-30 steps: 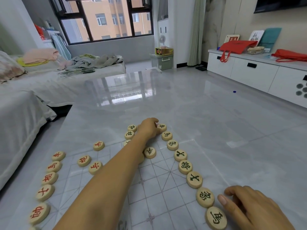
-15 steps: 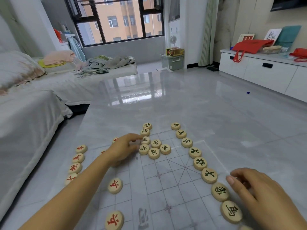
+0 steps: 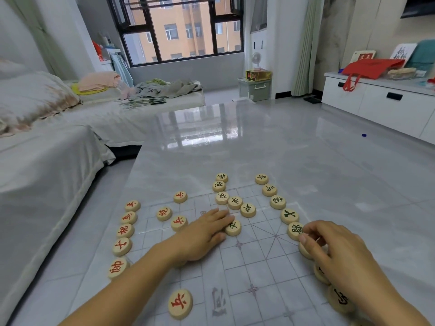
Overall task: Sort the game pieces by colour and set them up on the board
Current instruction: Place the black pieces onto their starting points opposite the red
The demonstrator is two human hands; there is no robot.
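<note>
- Board point(image 3: 259, 262) – a thin clear sheet with a printed grid, lying flat on a glossy grey table point(image 3: 235, 149).
- Red pieces point(image 3: 125, 230): five in a column off the board's left edge; four more are spread over the left half, one of them point(image 3: 180, 303) close to the near edge.
- Green pieces point(image 3: 277, 201): a slanting row runs down the right edge. A second, looser string point(image 3: 235, 202) runs from the far edge toward the middle.
- Left hand point(image 3: 204, 234) lies flat on the sheet, fingers straight and gripping nothing. One green piece point(image 3: 233, 228) sits against the fingertips and thumb.
- Right hand point(image 3: 334, 250) hovers over the near end of the right-hand row, fingers curled, thumb and forefinger close together. I cannot tell whether it actually pinches a piece.
- Judged stage: colours are mostly split, red left and green right, and the middle pieces are not yet on their points.
- Handling, as a judgement: small wooden discs, light, stiff and not fragile, with smooth faces that should slide easily on the slick sheet.
- Best hold: pinch the rim between thumb and forefinger to lift, or press a fingertip on the top face to slide.
- Risk: a firm push may drag the thin sheet and knock the neighbouring rows.
</note>
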